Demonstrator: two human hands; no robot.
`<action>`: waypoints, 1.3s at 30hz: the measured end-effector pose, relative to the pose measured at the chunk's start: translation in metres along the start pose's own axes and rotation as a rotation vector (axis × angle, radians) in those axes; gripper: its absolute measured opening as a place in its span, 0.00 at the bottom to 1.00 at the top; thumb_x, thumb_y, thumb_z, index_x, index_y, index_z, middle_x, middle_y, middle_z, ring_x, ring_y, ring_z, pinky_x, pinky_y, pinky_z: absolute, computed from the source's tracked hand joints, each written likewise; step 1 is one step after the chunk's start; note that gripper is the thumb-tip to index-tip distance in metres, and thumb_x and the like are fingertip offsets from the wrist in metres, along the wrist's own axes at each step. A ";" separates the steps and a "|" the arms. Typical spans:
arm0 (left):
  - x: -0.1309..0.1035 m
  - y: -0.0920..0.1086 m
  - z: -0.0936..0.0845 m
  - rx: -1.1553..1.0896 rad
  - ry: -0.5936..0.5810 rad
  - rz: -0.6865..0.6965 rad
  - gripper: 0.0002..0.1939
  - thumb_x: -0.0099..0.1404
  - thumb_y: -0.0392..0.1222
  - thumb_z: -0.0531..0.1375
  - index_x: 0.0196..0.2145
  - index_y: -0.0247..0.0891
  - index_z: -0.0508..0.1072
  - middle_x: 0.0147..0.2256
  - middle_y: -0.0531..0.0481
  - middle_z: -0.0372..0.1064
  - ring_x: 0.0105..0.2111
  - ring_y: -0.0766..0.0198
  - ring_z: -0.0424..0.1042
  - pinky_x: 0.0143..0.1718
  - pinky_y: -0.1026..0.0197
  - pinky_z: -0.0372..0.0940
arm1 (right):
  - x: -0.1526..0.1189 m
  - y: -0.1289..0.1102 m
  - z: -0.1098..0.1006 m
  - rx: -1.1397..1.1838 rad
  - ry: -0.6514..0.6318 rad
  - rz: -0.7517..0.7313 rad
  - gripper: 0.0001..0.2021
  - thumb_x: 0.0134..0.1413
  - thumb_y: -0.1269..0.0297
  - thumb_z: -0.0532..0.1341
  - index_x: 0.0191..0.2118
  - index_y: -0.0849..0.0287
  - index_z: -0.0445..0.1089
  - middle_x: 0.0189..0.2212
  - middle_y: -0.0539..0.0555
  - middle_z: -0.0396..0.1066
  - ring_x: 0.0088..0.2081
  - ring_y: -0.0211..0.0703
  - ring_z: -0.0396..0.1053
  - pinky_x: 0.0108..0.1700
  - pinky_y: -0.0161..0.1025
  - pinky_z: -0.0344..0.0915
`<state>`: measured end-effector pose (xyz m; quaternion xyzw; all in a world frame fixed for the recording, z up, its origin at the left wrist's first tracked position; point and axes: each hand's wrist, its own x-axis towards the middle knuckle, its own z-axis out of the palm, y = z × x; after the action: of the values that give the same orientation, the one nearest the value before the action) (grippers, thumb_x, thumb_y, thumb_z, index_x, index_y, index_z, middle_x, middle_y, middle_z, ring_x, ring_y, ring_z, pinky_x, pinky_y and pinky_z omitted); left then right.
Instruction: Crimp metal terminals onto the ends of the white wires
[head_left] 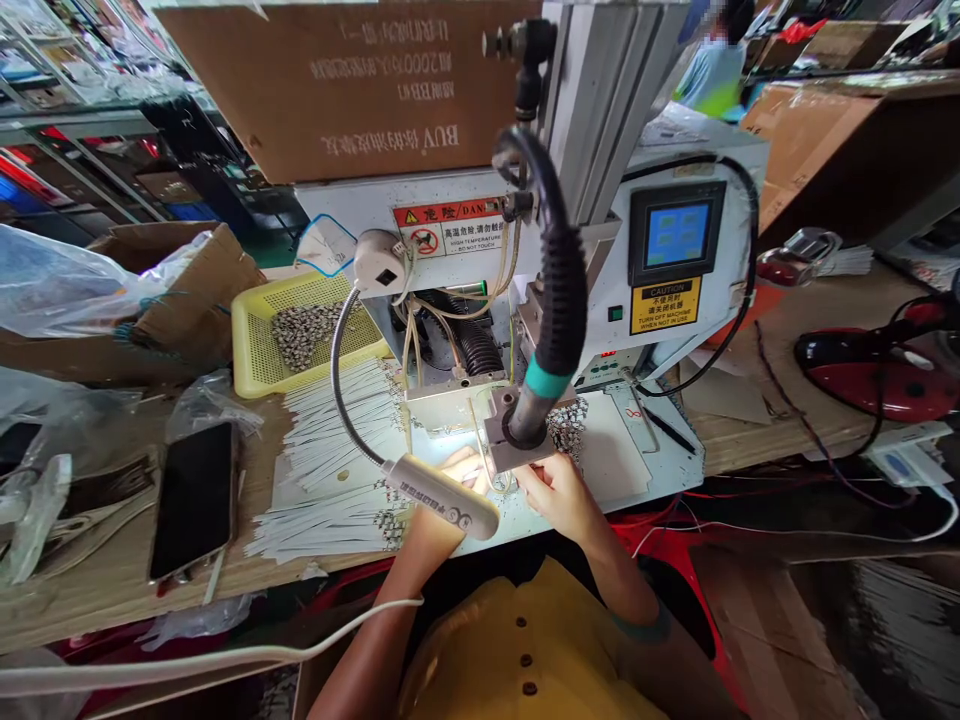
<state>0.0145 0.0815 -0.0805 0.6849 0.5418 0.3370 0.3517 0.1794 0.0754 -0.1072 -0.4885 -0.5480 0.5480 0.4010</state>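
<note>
While the stick lamp [442, 497] is shining near the machine's metal head [506, 440], the person is working both hands below. The lamp is partly covering the left hand [465, 465]; the right hand [555, 492] is curling its fingers — I can't tell whether either is gripping anything. Small metal parts [570, 425] are lying heaped just beyond the right hand, and white strips [337, 410] are spreading out left of the left. It's looking like a positioning step; the next move is calling for steady fingers clear of the head. The yellow basket [251, 345] is holding a mound of small pieces [296, 335] — the cardboard box [202, 290] beside it, clear plastic [60, 275].
</note>
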 end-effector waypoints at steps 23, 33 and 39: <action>-0.089 -0.087 -0.097 0.824 0.090 0.176 0.43 0.55 0.59 0.61 0.61 0.33 0.56 0.53 0.35 0.61 0.55 0.44 0.59 0.56 0.43 0.56 | -0.006 0.020 -0.060 -0.965 0.716 -0.591 0.12 0.59 0.59 0.56 0.31 0.62 0.70 0.21 0.55 0.72 0.21 0.40 0.69 0.26 0.34 0.61; -0.111 -0.094 -0.091 0.886 0.046 0.326 0.10 0.67 0.36 0.50 0.39 0.37 0.71 0.34 0.44 0.70 0.36 0.59 0.68 0.39 0.56 0.64 | -0.004 0.027 -0.066 -0.977 0.773 -0.660 0.14 0.56 0.58 0.58 0.28 0.64 0.72 0.17 0.55 0.70 0.17 0.42 0.67 0.23 0.36 0.60; -0.114 -0.053 -0.112 0.228 0.375 0.360 0.10 0.63 0.43 0.58 0.27 0.39 0.62 0.23 0.55 0.64 0.23 0.69 0.65 0.25 0.65 0.60 | -0.005 0.028 -0.068 -0.962 0.728 -0.690 0.12 0.56 0.61 0.60 0.28 0.64 0.71 0.17 0.54 0.70 0.17 0.40 0.68 0.22 0.35 0.60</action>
<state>-0.1280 -0.0086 -0.0752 0.7310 0.5015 0.4517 0.1003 0.2492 0.0828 -0.1289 -0.5626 -0.6846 -0.1133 0.4495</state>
